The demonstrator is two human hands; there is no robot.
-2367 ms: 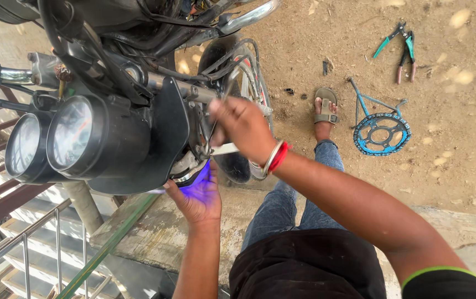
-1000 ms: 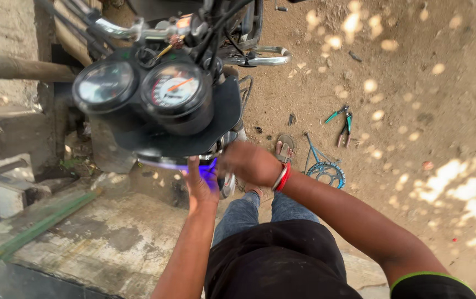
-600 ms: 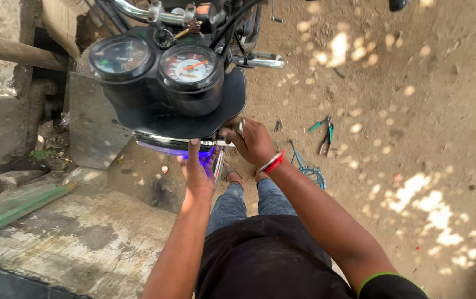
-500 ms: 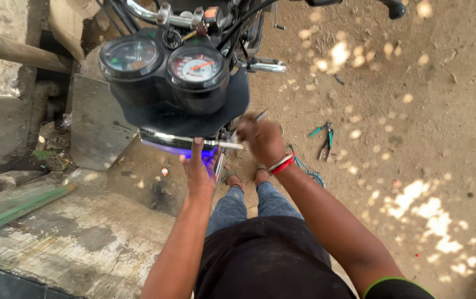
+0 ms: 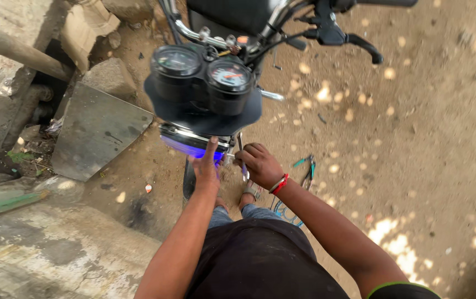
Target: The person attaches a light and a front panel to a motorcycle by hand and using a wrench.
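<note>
Sun-dappled dirt ground [image 5: 415, 138], concrete slab [image 5: 44, 254], grey metal sheet [image 5: 97, 133].

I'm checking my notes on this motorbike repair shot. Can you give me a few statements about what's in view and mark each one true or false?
1. The left hand touches the headlight, which glows blue-violet. True.
2. The right hand is empty and raised above the gauges. False: it sits below them, beside the headlight, gripping a thin tool.
3. Pliers with teal handles lie on the dirt. True.
4. The right wrist is bare. False: it wears a red and white band.
5. There are three round gauges. False: two, side by side.
</note>
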